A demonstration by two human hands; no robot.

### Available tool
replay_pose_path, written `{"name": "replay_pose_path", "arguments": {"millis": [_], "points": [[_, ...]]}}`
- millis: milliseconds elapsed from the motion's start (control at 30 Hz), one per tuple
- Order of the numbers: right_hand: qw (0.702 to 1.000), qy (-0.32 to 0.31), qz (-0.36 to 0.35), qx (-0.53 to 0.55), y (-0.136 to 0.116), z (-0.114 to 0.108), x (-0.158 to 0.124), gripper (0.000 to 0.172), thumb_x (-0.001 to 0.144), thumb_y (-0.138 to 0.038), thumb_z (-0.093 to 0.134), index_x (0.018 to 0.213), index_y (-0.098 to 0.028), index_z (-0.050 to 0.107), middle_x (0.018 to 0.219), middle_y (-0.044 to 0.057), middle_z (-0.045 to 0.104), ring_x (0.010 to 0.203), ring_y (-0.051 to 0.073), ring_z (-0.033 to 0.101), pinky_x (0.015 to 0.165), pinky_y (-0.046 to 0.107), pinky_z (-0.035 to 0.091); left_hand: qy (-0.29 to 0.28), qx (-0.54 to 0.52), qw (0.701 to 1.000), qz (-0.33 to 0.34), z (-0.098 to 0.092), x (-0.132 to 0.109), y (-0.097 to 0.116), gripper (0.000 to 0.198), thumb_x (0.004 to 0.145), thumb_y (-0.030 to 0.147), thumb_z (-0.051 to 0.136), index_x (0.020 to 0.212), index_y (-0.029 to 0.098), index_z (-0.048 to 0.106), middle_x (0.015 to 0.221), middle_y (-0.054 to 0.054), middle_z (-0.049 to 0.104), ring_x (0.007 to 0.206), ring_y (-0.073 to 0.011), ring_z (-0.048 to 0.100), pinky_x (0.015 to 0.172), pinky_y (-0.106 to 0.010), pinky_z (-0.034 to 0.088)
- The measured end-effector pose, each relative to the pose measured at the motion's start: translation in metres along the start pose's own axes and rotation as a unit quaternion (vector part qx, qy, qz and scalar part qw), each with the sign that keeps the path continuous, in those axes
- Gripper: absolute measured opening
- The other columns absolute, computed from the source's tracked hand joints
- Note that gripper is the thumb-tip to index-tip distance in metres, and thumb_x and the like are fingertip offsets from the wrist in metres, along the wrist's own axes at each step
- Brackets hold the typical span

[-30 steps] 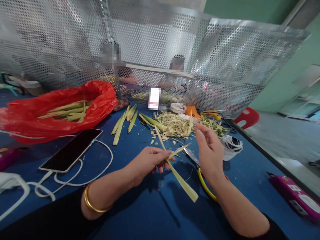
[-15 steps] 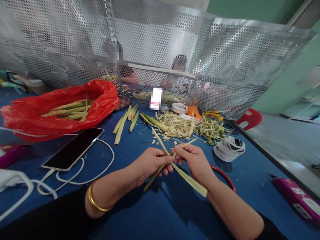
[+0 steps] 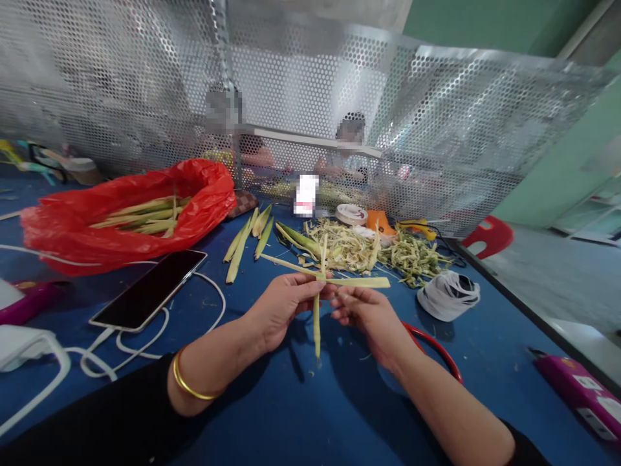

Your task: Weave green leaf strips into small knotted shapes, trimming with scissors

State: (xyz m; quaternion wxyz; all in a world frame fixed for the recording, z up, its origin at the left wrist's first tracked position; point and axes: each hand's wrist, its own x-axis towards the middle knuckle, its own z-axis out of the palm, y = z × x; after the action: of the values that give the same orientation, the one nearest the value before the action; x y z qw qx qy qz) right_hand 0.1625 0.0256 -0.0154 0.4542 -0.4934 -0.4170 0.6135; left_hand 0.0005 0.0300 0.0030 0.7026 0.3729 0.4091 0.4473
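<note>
Pale green leaf strips [image 3: 361,282] cross each other in the air above the blue table, one lying roughly sideways and one pointing up and down. My left hand [image 3: 286,304] pinches them at the crossing between thumb and fingers. Just right of the crossing is my right hand [image 3: 361,310], its fingers curled together under the sideways strip; what its fingertips hold, if anything, is too small to make out. Behind the hands lie a pile of shredded leaf pieces [image 3: 347,246] and several whole leaves [image 3: 239,259].
Left are a red plastic bag [image 3: 121,243] of leaves, a phone [image 3: 150,291] and white cables. A roll of white tape [image 3: 447,296], a red loop [image 3: 436,346] and a purple power strip [image 3: 577,388] are right. People sit behind a perforated screen [image 3: 301,84].
The crossed strips have turned from a diagonal X to an upright cross. My right hand has moved slightly down, off the crossing, while my left hand still pinches there.
</note>
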Motion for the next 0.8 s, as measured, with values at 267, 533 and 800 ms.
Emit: {"name": "replay_pose_path", "arguments": {"millis": [267, 533, 800], "points": [[0.978, -0.12, -0.083, -0.148, 0.01, 0.014, -0.014, 0.024, 0.075, -0.038, 0.065, 0.069, -0.016, 0.071, 0.068, 0.002, 0.068, 0.067, 0.015, 0.059, 0.07, 0.027, 0.045, 0.028, 0.011, 1.0, -0.008, 0.003, 0.0, -0.007, 0.021, 0.064, 0.022, 0.074, 0.083, 0.012, 0.073, 0.078, -0.008, 0.072, 0.07, -0.0148, 0.063, 0.057, -0.021, 0.046], [0.899, -0.094, -0.217, -0.369, 0.012, 0.011, -0.014, 0.027, 0.085, -0.03, 0.054, 0.061, -0.019, 0.061, 0.062, 0.001, 0.06, 0.062, 0.015, 0.053, 0.059, 0.025, 0.039, 0.059, 0.032, 0.998, 0.016, 0.003, 0.002, -0.009, 0.022, 0.065, 0.021, 0.073, 0.086, 0.014, 0.073, 0.074, -0.007, 0.073, 0.071, -0.0157, 0.063, 0.063, -0.024, 0.048], [0.741, 0.132, -0.467, -0.465, -0.009, 0.0, -0.03, 0.012, 0.086, -0.027, 0.054, 0.091, -0.021, 0.064, 0.086, 0.006, 0.065, 0.083, 0.021, 0.058, 0.077, 0.033, 0.041, 0.055, 0.07, 0.994, 0.058, 0.004, 0.0, -0.004, 0.02, 0.061, 0.026, 0.076, 0.077, 0.014, 0.074, 0.07, -0.004, 0.071, 0.072, -0.0156, 0.061, 0.071, -0.026, 0.045]]}}
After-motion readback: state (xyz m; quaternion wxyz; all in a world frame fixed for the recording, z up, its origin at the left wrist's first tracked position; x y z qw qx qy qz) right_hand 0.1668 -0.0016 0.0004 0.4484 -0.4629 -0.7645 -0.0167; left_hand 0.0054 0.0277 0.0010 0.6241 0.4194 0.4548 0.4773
